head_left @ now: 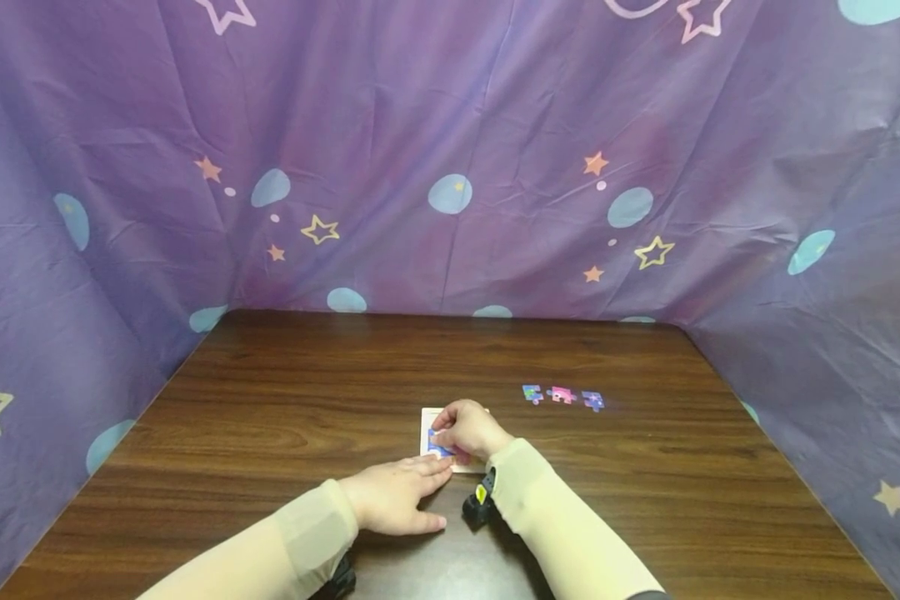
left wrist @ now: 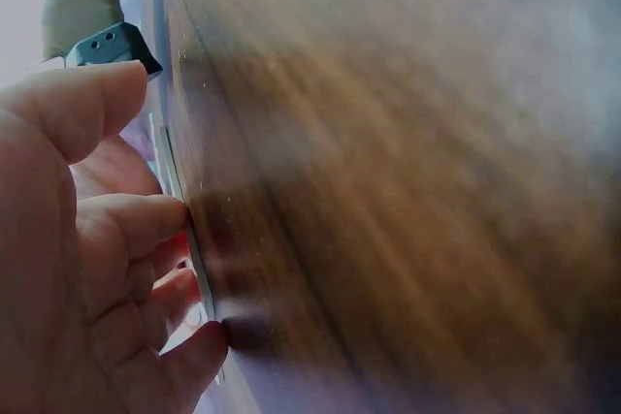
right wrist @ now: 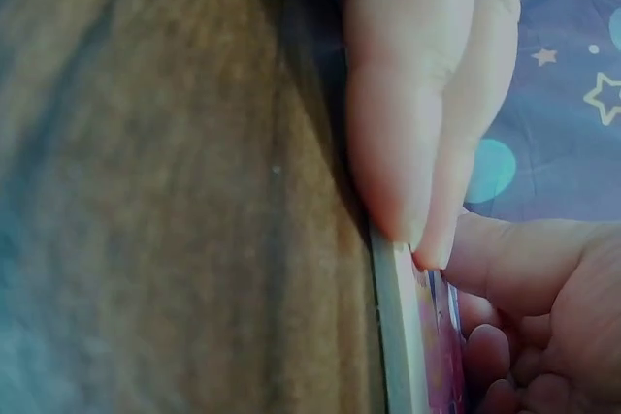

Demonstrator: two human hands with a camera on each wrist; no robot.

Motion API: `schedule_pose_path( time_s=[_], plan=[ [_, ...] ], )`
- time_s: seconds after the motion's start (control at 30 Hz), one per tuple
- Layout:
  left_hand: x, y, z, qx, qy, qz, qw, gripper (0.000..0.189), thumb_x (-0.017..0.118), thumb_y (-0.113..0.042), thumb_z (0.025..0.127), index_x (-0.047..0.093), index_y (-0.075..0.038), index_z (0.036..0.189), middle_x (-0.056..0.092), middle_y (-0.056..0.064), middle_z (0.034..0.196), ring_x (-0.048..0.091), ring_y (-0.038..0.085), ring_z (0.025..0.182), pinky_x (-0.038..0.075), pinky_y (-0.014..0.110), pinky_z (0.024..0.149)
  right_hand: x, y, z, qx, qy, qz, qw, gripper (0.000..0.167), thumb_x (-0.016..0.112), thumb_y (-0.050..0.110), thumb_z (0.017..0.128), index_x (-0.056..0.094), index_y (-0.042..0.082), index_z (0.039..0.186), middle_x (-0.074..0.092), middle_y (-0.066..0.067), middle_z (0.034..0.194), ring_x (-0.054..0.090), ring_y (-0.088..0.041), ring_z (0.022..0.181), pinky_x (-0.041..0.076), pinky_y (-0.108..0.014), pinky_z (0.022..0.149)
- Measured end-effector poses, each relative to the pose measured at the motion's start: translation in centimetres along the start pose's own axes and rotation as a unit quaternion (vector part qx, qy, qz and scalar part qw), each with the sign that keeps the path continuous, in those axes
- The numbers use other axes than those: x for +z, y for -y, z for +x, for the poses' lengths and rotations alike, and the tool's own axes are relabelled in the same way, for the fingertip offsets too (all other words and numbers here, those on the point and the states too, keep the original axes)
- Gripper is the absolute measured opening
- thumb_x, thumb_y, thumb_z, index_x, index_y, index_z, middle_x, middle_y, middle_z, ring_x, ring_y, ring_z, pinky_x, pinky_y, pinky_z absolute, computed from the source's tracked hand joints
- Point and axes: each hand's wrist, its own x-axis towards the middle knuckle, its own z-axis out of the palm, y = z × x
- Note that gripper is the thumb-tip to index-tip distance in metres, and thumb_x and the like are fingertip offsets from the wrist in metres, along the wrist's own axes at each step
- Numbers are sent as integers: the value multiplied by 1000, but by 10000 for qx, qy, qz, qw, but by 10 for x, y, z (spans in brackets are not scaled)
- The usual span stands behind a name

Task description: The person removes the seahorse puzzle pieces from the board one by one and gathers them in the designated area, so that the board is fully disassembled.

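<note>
Head view: puzzle board (head_left: 424,427) partly hidden, left fingers (head_left: 432,468) straight, right fingers (head_left: 448,412) bent, hold unclear.

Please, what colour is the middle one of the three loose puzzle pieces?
The middle puzzle piece is mostly pink; it shows best in the head view.

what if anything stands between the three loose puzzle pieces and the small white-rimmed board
The right hand covers much of the right side of the board, nearest the three pieces; between hand and pieces, nothing but tabletop shows.
</note>
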Motion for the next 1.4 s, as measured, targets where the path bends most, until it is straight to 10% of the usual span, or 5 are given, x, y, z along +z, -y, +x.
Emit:
schedule_pose_path(
  time_s=[1.4],
  plan=[
    [-3,-2,0,-112,32,-225,9997,72,51,-55,92,40,-9,147,31,2,155,27,22,142,24,34,115,-1,0,-1,246,79,615,9978,23,76,-7,72,62,2,89,54,-1,74,44,-8,51,38,-17,38]
  ],
)
